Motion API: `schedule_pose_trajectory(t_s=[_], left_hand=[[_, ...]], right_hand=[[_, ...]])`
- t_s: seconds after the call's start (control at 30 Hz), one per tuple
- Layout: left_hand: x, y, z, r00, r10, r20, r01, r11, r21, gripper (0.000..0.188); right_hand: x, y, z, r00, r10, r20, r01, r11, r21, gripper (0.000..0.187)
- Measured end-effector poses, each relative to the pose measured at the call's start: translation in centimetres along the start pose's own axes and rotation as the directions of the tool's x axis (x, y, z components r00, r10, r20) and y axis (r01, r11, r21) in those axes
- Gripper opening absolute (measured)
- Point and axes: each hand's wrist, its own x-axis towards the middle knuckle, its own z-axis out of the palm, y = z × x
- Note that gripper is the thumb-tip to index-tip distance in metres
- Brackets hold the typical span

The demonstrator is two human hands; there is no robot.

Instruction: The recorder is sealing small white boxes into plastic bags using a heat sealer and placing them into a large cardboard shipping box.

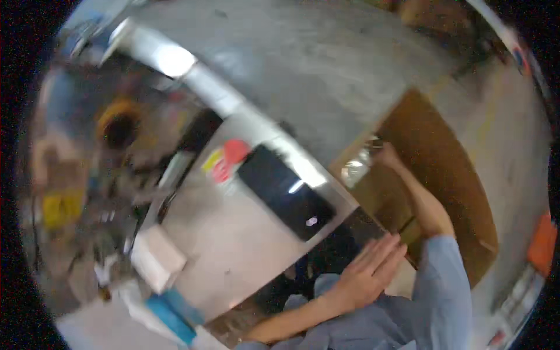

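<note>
My right hand (pixel 385 155) reaches down into a large open cardboard box (pixel 446 175) on my right. Its fingers are closed on a shiny, crinkled clear plastic packet (pixel 357 168) near the box's far left side; what is in the packet is too blurred to tell. My left hand (pixel 373 269) lies flat with fingers stretched out at the near left rim of the box, holding nothing. Whether it touches the cardboard I cannot tell.
A pale worktable (pixel 233 245) on the left carries a black flat panel (pixel 286 192), red and yellow stickers (pixel 224 160), a white box (pixel 156 256) and a blue object (pixel 175 315). Blurred clutter fills the far left. An orange object (pixel 542 245) stands at the right.
</note>
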Motion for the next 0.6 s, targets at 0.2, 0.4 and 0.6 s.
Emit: schedule_pose_trajectory(t_s=[0.2, 0.4, 0.6], left_hand=[[-16.5, 2.0, -16.1, 0.567, -0.293, -0.770, 0.489, 0.872, 0.028, 0.038], [-26.8, -5.9, -23.7, -0.084, -0.197, -0.977, 0.736, 0.649, -0.194, 0.068], [-26.4, -8.7, -21.6, 0.065, -0.460, -0.886, 0.480, 0.792, -0.377, 0.061]], right_hand=[[-3.5, -30.1, -12.3, 0.949, 0.207, -0.239, -0.150, 0.960, 0.235, 0.030], [-10.2, -54.4, -8.9, 0.968, -0.178, -0.179, 0.219, 0.945, 0.243, 0.031], [-3.6, -63.7, 12.1, 0.891, -0.375, 0.256, 0.328, 0.921, 0.208, 0.079]])
